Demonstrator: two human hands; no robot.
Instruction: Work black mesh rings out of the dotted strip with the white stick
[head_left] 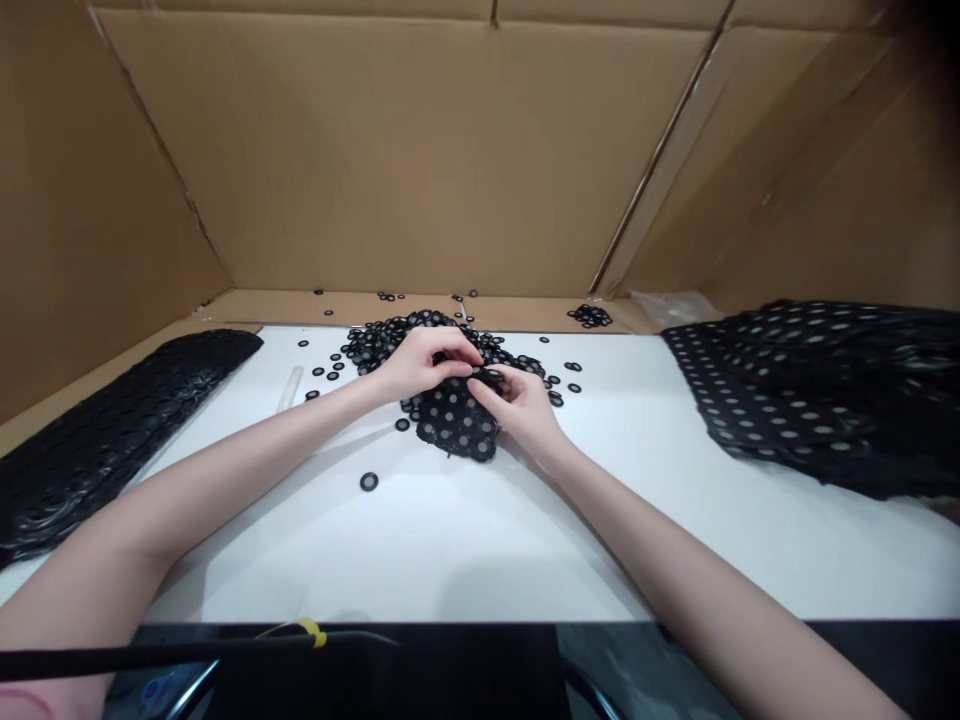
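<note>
Near the middle of the white table [450, 540], my left hand [431, 360] and my right hand [521, 400] meet over a heap of small black rings [375, 340]. A black sheet with rows of light dots [456, 420] hangs below their fingers at the heap's front. Both hands have thumb and fingers pinched together at the sheet's upper edge, close to each other. Whether a loose ring is also between the fingertips is too small to tell. One ring [369, 482] lies apart in front of the heap, to the left.
A rolled black sheet [127, 430] lies at the left. A large dotted black sheet [810, 390] covers the right side. Cardboard walls [420, 150] stand behind. A clear strip [289, 388] and a small ring pile [591, 316] lie farther back. A dark cable [150, 662] crosses the lower left.
</note>
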